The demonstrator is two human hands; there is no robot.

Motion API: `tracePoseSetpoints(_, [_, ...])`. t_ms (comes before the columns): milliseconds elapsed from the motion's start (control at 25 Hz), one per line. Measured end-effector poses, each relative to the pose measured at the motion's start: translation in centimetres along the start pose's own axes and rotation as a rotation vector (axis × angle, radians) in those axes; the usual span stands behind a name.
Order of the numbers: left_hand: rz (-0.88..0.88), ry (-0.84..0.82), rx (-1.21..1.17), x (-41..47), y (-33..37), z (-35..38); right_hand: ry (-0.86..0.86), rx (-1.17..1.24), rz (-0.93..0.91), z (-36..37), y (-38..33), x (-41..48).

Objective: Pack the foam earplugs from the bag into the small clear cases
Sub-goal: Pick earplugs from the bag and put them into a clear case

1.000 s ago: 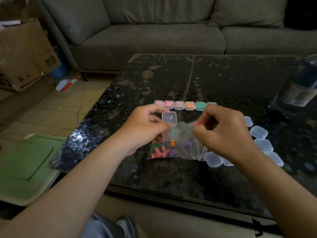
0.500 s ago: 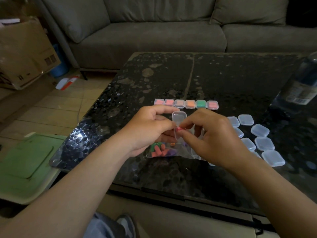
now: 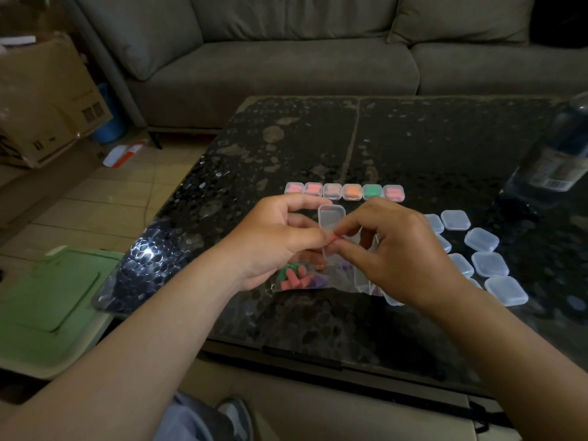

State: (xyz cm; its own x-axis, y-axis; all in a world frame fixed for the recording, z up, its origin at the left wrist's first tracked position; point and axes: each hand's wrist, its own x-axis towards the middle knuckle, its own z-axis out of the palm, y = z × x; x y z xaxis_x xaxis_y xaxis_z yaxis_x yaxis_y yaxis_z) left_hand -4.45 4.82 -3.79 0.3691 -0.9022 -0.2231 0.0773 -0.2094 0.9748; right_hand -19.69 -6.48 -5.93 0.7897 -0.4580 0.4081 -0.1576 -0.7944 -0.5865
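My left hand (image 3: 276,240) holds a small clear case (image 3: 331,218) with its lid swung open, above the table. My right hand (image 3: 394,249) pinches a pink foam earplug (image 3: 334,239) right at the case's lower half. Under both hands lies the clear plastic bag (image 3: 305,280) with pink, green and purple earplugs inside. A row of several filled cases (image 3: 345,191) stands just beyond my hands. Several closed clear cases (image 3: 480,249) are spread out to the right, some hidden by my right hand.
The dark glass table (image 3: 413,138) has a plastic bottle (image 3: 560,154) at its right edge. A grey sofa (image 3: 286,58) runs along the back. On the floor to the left sit a cardboard box (image 3: 44,103) and a green lid (image 3: 47,300).
My right hand left the bag with the pink earplug and moved left to the open case, which my left hand lifted slightly. The bag settled flatter on the table.
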Motion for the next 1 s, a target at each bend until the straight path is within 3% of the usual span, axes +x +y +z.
tracePoseSetpoints(520, [-0.007, 0.054, 0.02, 0.1, 0.0, -0.2, 0.013, 0.038, 0.048, -0.1, -0.3, -0.1])
tracePoseSetpoints(720, [-0.054, 0.125, 0.1, 0.3, 0.1, -1.1, 0.074, 0.09, 0.3, -1.9, -0.5, 0.1])
tracePoseSetpoints(840, [-0.118, 0.13, 0.149, 0.3, 0.1, -2.0, -0.04, 0.014, 0.464, -2.7, 0.1, 0.3])
tracePoseSetpoints(1000, [-0.223, 0.127, 0.161, 0.1, 0.0, -2.8, -0.142, -0.038, 0.523, -1.8, 0.0, 0.4])
